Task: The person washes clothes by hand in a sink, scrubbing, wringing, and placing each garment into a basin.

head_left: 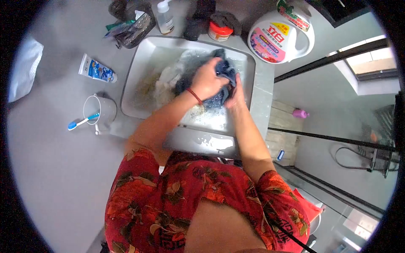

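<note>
Both hands are over a white sink [141, 105] that holds soapy water. My left hand [209, 81], with a red bracelet at its wrist, is closed on a dark blue wet cloth [224, 69]. On the cloth's right side my right hand [237, 93] presses against it, its fingers wrapped round the edge and partly hidden. Part of the dark cloth hangs down into the water. Beside it on the left, a white cloth [168, 80] lies in the water. Foam bubbles float near the sink's front.
A large detergent jug [270, 40], a red-and-white tub [219, 33] and a pump bottle [165, 19] stand behind the sink. To the left are a toothpaste tube [98, 69] and a cup [106, 109] with a toothbrush [82, 121]. Glass panels with dark frames stand at right.
</note>
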{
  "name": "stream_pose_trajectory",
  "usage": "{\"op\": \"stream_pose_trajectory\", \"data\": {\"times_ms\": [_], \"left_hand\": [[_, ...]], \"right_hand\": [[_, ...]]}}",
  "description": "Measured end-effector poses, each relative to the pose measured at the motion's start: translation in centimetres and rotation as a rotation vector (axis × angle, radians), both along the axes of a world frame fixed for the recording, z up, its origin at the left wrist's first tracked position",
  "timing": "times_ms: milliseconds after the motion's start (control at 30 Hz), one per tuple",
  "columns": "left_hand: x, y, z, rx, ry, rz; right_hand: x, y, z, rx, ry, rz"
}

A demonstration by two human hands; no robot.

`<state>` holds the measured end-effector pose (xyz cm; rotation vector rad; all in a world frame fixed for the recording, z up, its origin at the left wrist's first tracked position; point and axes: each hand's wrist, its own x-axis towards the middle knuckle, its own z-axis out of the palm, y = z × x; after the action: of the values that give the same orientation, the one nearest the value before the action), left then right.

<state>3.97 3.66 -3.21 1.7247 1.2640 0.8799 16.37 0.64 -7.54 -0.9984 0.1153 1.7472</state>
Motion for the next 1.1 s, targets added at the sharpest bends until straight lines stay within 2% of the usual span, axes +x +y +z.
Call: {"op": "stream_pose_trajectory", "data": {"times_ms": [33, 100, 167, 200, 267, 333, 400, 467, 533, 567, 633, 700, 767, 800, 867, 933, 967, 1000, 1033, 1067, 1100], "left_hand": [[1.1, -0.7, -0.3, 0.037, -0.059, -0.002], [2.5, -2.3, 1.8, 0.011, 0.163, -0.015], [3.8, -2.9, 0.9, 0.105, 0.352, -0.09], [4.2, -3.1, 0.0, 0.26, 0.411, -0.086], [4.6, -2.3, -1.2, 0.286, 0.498, -0.116], [4.8, -1.0, -2.0, 0.304, 0.514, -0.017], [4.0, 0.6, -2.4, 0.368, 0.387, 0.081], [2.4, 1.9, -2.4, 0.23, 0.335, 0.133], [0.3, 3.4, -3.4, 0.13, 0.387, 0.214], [-1.0, 3.8, -3.9, 0.13, 0.356, 0.27], [-3.8, 4.6, -4.5, 0.06, 0.521, 0.3], [-7.0, 5.4, -6.1, 0.022, 0.513, 0.315], [-9.1, 5.3, -7.1, -0.022, 0.513, 0.328], [-9.8, 5.1, -7.4, 0.042, 0.58, 0.372], [-9.9, 5.0, -7.4, 0.113, 0.643, 0.414], [-9.5, 3.9, -7.1, 0.371, 0.612, 0.285], [-8.9, 2.5, -6.1, 0.369, 0.611, 0.283], [-7.9, 0.7, -4.3, 0.328, 0.717, 0.092], [-7.1, -0.3, -3.4, 0.284, 0.817, -0.1], [-6.7, -0.6, -3.4, 0.282, 0.816, -0.101], [-6.2, -0.8, -3.6, 0.209, 0.929, -0.204]], "right_hand": [[0.2, 0.3, -1.2, 0.079, 0.013, -0.04], [0.7, 1.2, -4.4, 0.264, 0.087, -0.081], [0.9, 1.2, -6.4, 0.227, 0.106, -0.109], [1.0, 1.0, -7.1, 0.213, 0.203, -0.111], [1.0, 0.7, -8.1, 0.19, 0.399, -0.12], [-0.2, -0.3, -3.0, 0.208, 0.19, -0.078], [-0.6, 0.2, -1.3, 0.01, -0.092, -0.036], [-0.2, 0.6, -2.0, 0.1, 0.087, 0.033], [-0.8, -0.4, 0.6, 0.116, 0.01, 0.082], [-0.4, 0.3, -2.9, 0.21, -0.087, 0.062], [-0.8, -0.8, -1.7, 0.317, -0.328, 0.062], [-0.2, -1.0, -1.8, 0.345, -0.437, 0.08], [0.5, -1.4, -1.4, 0.328, -1.29, 0.232], [0.3, -1.7, -1.1, 0.325, -1.287, 0.234], [-0.3, -2.2, 0.1, 0.45, -1.946, 0.102], [-1.2, -2.6, 0.6, 0.471, -1.999, 0.2], [-1.8, -2.7, 0.6, 0.39, -2.099, 0.387], [-2.1, -2.8, 0.6, 0.303, -2.188, 0.581], [-2.0, -2.7, -0.2, 0.241, -2.137, 0.744], [-2.2, -2.5, -0.2, 0.239, -2.137, 0.746], [-2.4, -2.4, -0.3, 0.189, -2.126, 0.848]]}}
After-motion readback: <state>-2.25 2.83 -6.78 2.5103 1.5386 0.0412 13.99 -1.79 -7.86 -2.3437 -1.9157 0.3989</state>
